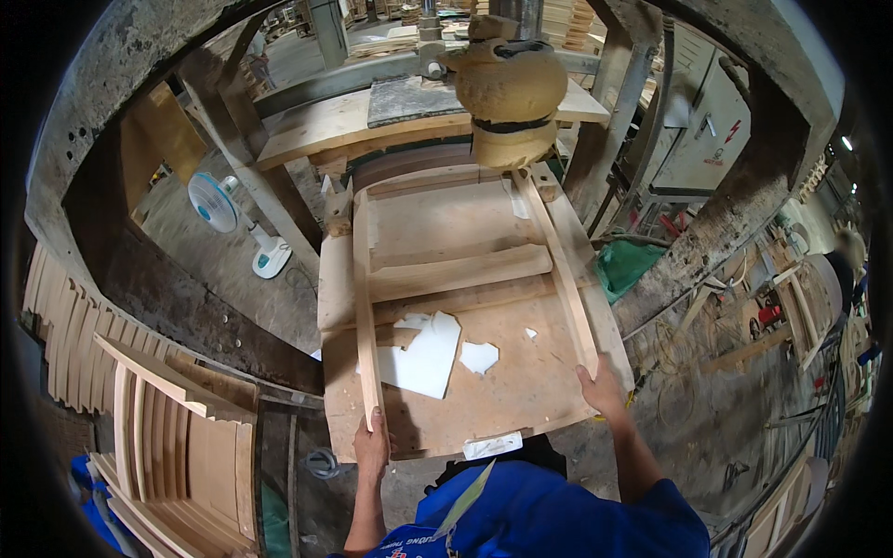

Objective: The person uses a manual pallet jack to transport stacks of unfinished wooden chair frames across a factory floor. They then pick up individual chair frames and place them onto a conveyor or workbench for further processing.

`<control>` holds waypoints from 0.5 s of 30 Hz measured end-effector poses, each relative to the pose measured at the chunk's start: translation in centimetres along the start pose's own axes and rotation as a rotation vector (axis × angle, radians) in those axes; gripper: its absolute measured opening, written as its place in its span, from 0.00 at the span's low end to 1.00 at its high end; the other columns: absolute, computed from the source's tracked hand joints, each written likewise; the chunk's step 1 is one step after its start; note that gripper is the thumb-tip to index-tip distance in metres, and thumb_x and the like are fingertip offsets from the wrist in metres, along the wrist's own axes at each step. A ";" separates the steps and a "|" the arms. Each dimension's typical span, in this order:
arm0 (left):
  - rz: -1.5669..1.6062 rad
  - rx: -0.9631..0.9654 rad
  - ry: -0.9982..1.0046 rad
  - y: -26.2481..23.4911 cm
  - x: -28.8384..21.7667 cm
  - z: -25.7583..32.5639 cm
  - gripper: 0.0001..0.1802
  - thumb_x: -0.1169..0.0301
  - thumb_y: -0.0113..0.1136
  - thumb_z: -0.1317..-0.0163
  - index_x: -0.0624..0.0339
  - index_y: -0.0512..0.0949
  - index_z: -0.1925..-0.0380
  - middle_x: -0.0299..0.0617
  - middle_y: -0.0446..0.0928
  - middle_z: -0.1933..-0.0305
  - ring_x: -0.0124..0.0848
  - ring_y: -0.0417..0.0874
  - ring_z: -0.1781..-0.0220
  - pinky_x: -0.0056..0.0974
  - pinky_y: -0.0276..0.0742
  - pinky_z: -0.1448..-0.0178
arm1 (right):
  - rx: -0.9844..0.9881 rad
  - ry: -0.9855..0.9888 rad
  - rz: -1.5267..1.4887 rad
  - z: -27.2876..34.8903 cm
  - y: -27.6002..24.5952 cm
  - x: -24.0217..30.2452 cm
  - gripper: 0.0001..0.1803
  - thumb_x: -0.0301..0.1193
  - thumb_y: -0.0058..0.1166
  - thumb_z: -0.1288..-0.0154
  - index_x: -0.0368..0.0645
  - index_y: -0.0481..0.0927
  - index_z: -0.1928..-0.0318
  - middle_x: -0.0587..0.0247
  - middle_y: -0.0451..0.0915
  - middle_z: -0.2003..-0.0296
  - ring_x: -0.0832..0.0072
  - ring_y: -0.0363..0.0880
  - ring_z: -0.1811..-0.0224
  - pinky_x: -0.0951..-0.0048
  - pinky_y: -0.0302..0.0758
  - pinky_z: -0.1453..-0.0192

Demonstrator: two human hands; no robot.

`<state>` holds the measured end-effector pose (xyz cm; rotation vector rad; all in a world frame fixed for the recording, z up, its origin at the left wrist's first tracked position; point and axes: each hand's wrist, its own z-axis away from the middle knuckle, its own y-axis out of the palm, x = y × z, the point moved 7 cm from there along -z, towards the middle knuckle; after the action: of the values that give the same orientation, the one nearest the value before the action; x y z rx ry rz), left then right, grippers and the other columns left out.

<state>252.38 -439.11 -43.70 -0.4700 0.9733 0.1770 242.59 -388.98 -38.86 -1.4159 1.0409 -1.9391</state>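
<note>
Two hands are on one wooden frame, and that frame fills most of what I see from the head camera. Biggest thing first: the worktable (484, 409), a pale plywood top with white scraps of sheet lying on it. On it rests the chair frame (456, 251), two long side rails running away from me with a curved cross slat and a flat panel between them, its far end up under the dust-caked machine head (507, 88). To my lower left stands a stack of curved slats (177, 446); farther off on the floor sits a small white fan (216, 205).

I judge the step in hand to be seating or steadying the frame against the machine, both near rail ends held. The next move, as I read it, calls for keeping both rails level and pushing evenly, so the far end does not skew under the head.

My left hand (374, 445) is closed around the near end of the left rail (365, 316), fingers wrapped over it. My right hand (600, 389) rests against the near end of the right rail (567, 279); fingers curl onto it, but how firmly it clasps I cannot tell.
</note>
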 end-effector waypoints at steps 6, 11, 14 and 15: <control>0.057 0.032 0.037 0.0 0.3 -0.5 0.35 0.40 0.49 0.22 0.65 0.77 0.41 0.42 0.77 0.78 0.30 0.79 0.81 0.36 0.75 0.76 | 0.093 0.079 -0.005 -0.4 0.1 0.1 0.34 0.49 0.56 0.25 0.36 0.67 0.32 0.31 0.82 0.45 0.36 0.79 0.39 0.45 0.73 0.34; 0.049 0.046 0.046 0.2 -0.6 -0.3 0.35 0.40 0.49 0.23 0.66 0.77 0.44 0.41 0.76 0.79 0.30 0.79 0.81 0.35 0.75 0.78 | 0.060 0.062 -0.055 -1.0 0.9 -1.6 0.33 0.46 0.58 0.26 0.39 0.67 0.31 0.33 0.82 0.45 0.36 0.79 0.39 0.47 0.73 0.33; 0.043 0.047 0.026 0.2 -0.7 -0.1 0.37 0.39 0.49 0.23 0.67 0.76 0.44 0.41 0.76 0.79 0.31 0.80 0.81 0.36 0.75 0.78 | 0.072 0.062 -0.083 -0.9 1.0 -1.9 0.33 0.46 0.59 0.27 0.40 0.67 0.31 0.33 0.82 0.45 0.36 0.79 0.39 0.47 0.73 0.33; 0.046 0.046 0.016 0.1 -0.7 -0.1 0.37 0.38 0.49 0.23 0.67 0.76 0.44 0.41 0.76 0.79 0.31 0.80 0.81 0.36 0.75 0.78 | 0.084 0.067 -0.095 -0.8 0.9 -1.7 0.33 0.46 0.59 0.27 0.40 0.67 0.31 0.33 0.82 0.45 0.37 0.79 0.39 0.47 0.73 0.33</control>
<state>251.89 -439.05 -43.25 -0.4073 1.0019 0.1920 242.34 -387.93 -40.71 -1.3852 0.9260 -2.0861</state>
